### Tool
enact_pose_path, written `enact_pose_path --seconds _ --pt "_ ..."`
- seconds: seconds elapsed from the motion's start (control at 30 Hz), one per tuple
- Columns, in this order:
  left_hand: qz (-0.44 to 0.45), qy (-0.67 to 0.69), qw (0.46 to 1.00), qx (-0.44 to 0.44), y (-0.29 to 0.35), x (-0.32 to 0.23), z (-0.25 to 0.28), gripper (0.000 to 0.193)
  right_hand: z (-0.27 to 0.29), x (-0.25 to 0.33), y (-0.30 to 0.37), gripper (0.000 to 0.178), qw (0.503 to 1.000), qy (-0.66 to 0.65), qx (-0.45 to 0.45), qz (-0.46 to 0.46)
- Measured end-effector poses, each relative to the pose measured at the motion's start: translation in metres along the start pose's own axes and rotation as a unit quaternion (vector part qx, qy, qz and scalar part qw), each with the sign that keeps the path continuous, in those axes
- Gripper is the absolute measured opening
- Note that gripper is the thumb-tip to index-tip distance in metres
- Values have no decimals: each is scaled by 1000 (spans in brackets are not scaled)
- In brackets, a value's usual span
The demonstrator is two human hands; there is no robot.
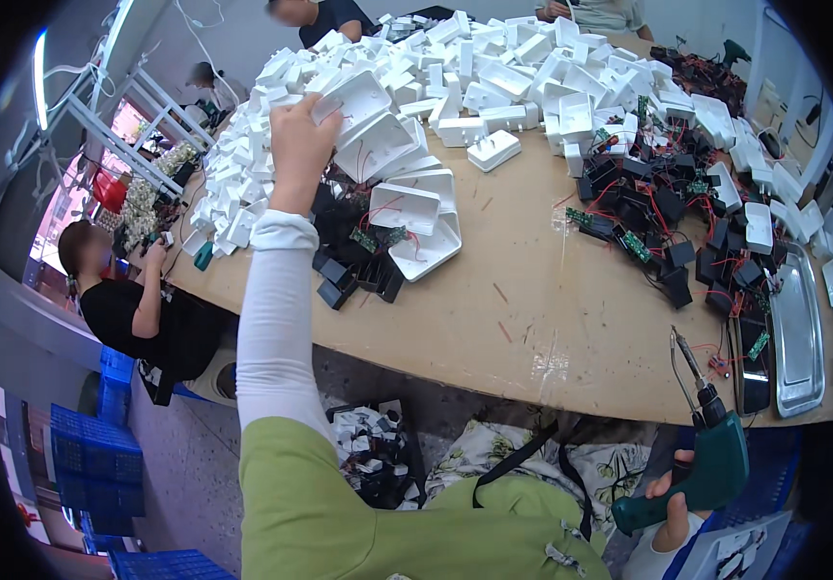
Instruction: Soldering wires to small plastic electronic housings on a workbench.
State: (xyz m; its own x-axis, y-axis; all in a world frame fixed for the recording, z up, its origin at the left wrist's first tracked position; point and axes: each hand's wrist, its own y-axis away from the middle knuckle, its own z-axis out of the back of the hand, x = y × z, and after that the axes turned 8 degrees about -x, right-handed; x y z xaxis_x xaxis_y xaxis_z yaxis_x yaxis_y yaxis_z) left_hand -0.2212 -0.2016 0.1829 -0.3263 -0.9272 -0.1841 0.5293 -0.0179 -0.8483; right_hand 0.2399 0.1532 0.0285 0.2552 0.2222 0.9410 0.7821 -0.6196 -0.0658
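My left hand reaches far over the table, its fingers closed on the edge of a white rectangular plastic casing at the front of the big pile. Just below it lie more open white casings with thin red wires, beside black battery boxes and small green circuit boards. At the lower right, my right hand is wrapped round the handle of a green soldering gun. Its thin metal tip and feed tube point up, near the table's front edge.
A heap of white casings covers the back of the brown table. Black boxes with wired boards pile up on the right, near a metal tray. A box of parts stands below the edge. Other people sit around.
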Motion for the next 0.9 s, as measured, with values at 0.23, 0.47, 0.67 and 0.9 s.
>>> enact_pose_path --seconds 0.23,0.47,0.67,0.9 --pt "63 -7 997 54 -5 16 -13 63 8 -2 -5 59 1000 -22 -13 3" --pt "-171 11 965 -200 27 -49 8 55 13 -3 -17 59 1000 -9 10 -14" --pt "-122 233 955 135 111 -163 -98 35 15 -5 -34 59 999 -36 -1 4" --pt "17 -65 952 298 88 -144 -219 40 22 -6 -41 59 997 -65 -45 -8"
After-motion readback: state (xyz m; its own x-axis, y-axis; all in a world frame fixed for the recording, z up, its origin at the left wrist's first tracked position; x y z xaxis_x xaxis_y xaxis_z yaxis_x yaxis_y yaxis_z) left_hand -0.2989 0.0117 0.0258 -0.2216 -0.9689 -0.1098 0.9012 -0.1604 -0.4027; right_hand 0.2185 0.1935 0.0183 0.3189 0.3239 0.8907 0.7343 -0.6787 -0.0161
